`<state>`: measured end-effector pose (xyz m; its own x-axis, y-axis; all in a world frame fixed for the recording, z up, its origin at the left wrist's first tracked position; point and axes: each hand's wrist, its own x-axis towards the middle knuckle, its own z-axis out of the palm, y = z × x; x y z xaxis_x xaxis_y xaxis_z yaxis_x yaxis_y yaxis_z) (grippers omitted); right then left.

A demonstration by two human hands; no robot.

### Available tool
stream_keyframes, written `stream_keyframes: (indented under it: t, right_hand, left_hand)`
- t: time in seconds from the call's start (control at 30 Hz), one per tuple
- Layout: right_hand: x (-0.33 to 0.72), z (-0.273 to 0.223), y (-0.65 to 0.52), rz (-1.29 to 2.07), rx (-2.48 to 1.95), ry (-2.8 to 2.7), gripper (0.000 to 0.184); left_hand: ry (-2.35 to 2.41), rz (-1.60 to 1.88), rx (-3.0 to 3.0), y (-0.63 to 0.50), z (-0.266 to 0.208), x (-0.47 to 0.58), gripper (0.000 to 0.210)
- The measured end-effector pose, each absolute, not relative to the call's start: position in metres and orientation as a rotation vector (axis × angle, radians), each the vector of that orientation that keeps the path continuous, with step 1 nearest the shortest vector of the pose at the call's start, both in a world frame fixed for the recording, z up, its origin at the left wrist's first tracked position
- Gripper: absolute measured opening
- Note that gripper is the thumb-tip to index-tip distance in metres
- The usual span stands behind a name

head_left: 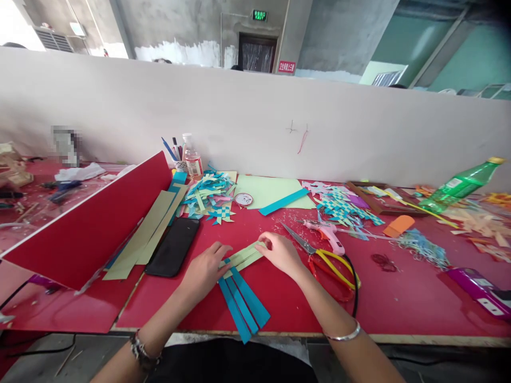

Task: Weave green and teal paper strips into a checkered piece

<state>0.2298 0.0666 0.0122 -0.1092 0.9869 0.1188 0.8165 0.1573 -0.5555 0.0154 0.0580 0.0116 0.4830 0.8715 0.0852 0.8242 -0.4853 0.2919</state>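
Several blue paper strips (243,300) hang toward the table's front edge and cross pale green paper strips (248,257) at their upper end. My left hand (205,266) is closed on the crossing, its fingertips covering part of it. At the other end of the green strips, my right hand (277,252) pinches them between thumb and fingers. Left of my left hand lies a black phone (173,247). Yellow-handled scissors (311,250) and a pink glue gun (327,234) rest just right of my right hand.
A red board (99,223) stands upright at left, with green paper strips (147,229) beside it. Piled paper scraps (209,191), a clear bottle (192,157) and a green sheet (271,189) sit at the back. A green bottle (459,186) leans at right.
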Motion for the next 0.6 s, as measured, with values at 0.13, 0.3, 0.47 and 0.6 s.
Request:
stream_keyframes:
  t: [0.13, 0.3, 0.47, 0.6]
  right_hand:
    - [0.226, 0.008, 0.074, 0.450, -1.677, -2.094, 0.007]
    - [0.232, 0.010, 0.078, 0.559, -1.518, -2.078, 0.009]
    - [0.235, 0.032, 0.081, 0.613, -1.442, -1.950, 0.018]
    - [0.217, 0.052, 0.075, 0.785, -1.359, -1.902, 0.020]
  left_hand:
    - [1.376, 0.354, 2.463, 0.052, 0.004, 0.011, 0.019]
    - [1.329, 0.468, 2.316, 0.047, -0.002, 0.005, 0.019]
    - [1.199, 0.606, 2.232, 0.050, -0.003, 0.008, 0.024]
    - [1.350, 0.533, 2.230, 0.054, 0.006, 0.022, 0.026]
